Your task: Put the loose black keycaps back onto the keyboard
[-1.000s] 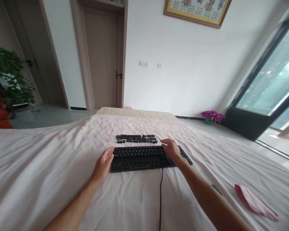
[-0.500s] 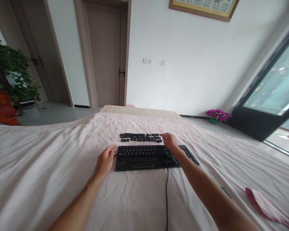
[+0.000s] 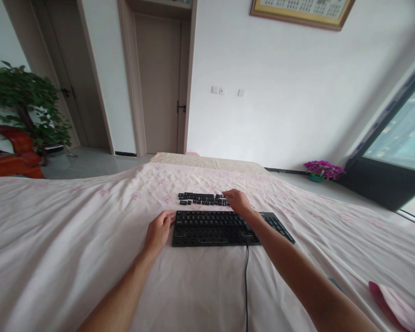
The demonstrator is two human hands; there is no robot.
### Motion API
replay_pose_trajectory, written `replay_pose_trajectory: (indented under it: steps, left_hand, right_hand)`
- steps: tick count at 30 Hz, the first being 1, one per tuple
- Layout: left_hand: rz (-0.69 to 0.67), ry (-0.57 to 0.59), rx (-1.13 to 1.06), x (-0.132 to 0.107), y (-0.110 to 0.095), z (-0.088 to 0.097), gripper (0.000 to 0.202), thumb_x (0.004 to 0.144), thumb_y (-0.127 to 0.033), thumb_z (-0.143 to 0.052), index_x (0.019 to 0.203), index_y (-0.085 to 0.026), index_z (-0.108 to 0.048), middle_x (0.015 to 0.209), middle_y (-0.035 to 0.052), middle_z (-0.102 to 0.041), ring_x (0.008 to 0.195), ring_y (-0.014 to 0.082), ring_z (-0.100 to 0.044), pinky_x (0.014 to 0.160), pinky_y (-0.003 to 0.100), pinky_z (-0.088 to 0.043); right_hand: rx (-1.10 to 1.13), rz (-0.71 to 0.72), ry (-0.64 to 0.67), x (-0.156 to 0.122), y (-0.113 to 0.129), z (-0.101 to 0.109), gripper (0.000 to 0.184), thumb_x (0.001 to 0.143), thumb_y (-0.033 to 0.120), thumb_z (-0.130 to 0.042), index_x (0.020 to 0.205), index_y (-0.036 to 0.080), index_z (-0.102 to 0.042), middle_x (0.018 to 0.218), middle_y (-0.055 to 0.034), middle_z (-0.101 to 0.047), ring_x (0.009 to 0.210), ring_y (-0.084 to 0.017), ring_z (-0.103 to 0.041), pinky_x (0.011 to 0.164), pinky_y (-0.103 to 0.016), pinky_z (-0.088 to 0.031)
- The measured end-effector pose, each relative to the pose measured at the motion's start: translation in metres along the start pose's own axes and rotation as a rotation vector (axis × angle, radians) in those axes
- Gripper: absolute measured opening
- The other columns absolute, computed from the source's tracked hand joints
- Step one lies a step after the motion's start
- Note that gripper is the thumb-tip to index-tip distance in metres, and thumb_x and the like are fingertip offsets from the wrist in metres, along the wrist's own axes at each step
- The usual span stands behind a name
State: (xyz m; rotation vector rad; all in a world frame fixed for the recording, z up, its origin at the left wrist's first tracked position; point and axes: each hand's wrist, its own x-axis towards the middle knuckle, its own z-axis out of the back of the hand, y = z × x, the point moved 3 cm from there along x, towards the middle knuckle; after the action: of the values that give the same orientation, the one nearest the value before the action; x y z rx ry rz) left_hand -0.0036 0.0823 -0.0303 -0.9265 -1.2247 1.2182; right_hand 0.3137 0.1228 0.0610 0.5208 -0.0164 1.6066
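A black keyboard [image 3: 214, 228] lies across the cloth, its cable running toward me. Keys fill its upper rows and right-hand pad, while several lower rows show bare key stems. Beyond its far edge, loose black keycaps [image 3: 202, 197] are laid out in rows. My left hand [image 3: 160, 228] rests at the keyboard's left end, fingers loosely bent and apart, fingertips by its edge. Over the right end of the loose keycaps, my right hand [image 3: 238, 201] has thumb and fingertips drawn together. Whatever lies between those fingertips is too small to make out, and the hand hides some keycaps.
A pale flowered cloth [image 3: 200, 281] covers the surface. A pink cloth item [image 3: 394, 304] lies at the near right, with a dark flat object [image 3: 336, 284] partly behind my forearm. Potted plant [image 3: 24, 103], red wooden chair [image 3: 17, 152] and purple flowers [image 3: 323, 169] stand beyond.
My right hand has moved left over the right end of the loose keycaps, now covering some of them. The left hand stays by the keyboard's left end. The whole view has shifted slightly.
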Motion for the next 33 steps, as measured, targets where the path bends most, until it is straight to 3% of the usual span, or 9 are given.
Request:
replay_pose_trajectory:
  steps: [5, 11, 17, 24, 33]
  left_hand:
    - [0.026, -0.034, 0.020, 0.002, -0.001, 0.001, 0.029, 0.083, -0.025, -0.044, 0.103, -0.019, -0.063, 0.096, 0.0081, -0.071, 0.084, 0.0192, -0.069, 0.077, 0.034, -0.054]
    - [0.055, -0.089, 0.023, 0.002, -0.004, 0.002, 0.031, 0.083, -0.023, -0.043, 0.105, -0.016, -0.063, 0.096, 0.0101, -0.071, 0.080, 0.0181, -0.069, 0.072, 0.031, -0.055]
    - [0.065, -0.113, 0.007, 0.001, -0.008, 0.004, 0.032, 0.082, -0.018, -0.041, 0.106, -0.015, -0.062, 0.094, 0.0098, -0.070, 0.076, 0.0159, -0.068, 0.067, 0.027, -0.054]
    - [0.086, -0.126, -0.001, 0.000, -0.013, 0.004, 0.031, 0.082, -0.016, -0.042, 0.104, -0.014, -0.062, 0.092, 0.0086, -0.069, 0.072, 0.0134, -0.067, 0.065, 0.023, -0.053]
    - [0.050, -0.123, 0.040, 0.002, -0.007, 0.004, 0.031, 0.081, -0.015, -0.042, 0.104, -0.017, -0.063, 0.093, 0.0078, -0.070, 0.073, 0.0136, -0.067, 0.067, 0.024, -0.053]
  right_hand:
    - [0.008, 0.066, 0.026, 0.005, 0.030, -0.014, 0.026, 0.082, 0.029, -0.054, 0.100, 0.027, -0.072, 0.104, -0.0006, -0.070, 0.099, -0.020, -0.062, 0.084, -0.026, -0.044]
    - [-0.048, 0.222, 0.065, 0.014, 0.085, -0.037, 0.021, 0.082, 0.032, -0.059, 0.097, 0.030, -0.073, 0.096, 0.0013, -0.071, 0.097, -0.019, -0.058, 0.081, -0.025, -0.042]
    - [-0.207, 0.354, 0.135, 0.028, 0.133, -0.066, 0.022, 0.083, 0.035, -0.060, 0.102, 0.032, -0.071, 0.105, -0.0006, -0.068, 0.103, -0.019, -0.053, 0.085, -0.026, -0.037]
    - [-0.305, 0.425, 0.214, 0.039, 0.154, -0.085, 0.020, 0.080, 0.027, -0.063, 0.097, 0.030, -0.073, 0.101, -0.0039, -0.070, 0.106, -0.022, -0.048, 0.087, -0.032, -0.029]
    - [-0.395, 0.521, 0.255, 0.037, 0.166, -0.086, 0.024, 0.082, 0.014, -0.054, 0.091, 0.023, -0.073, 0.097, -0.0083, -0.071, 0.103, -0.024, -0.049, 0.085, -0.033, -0.029]
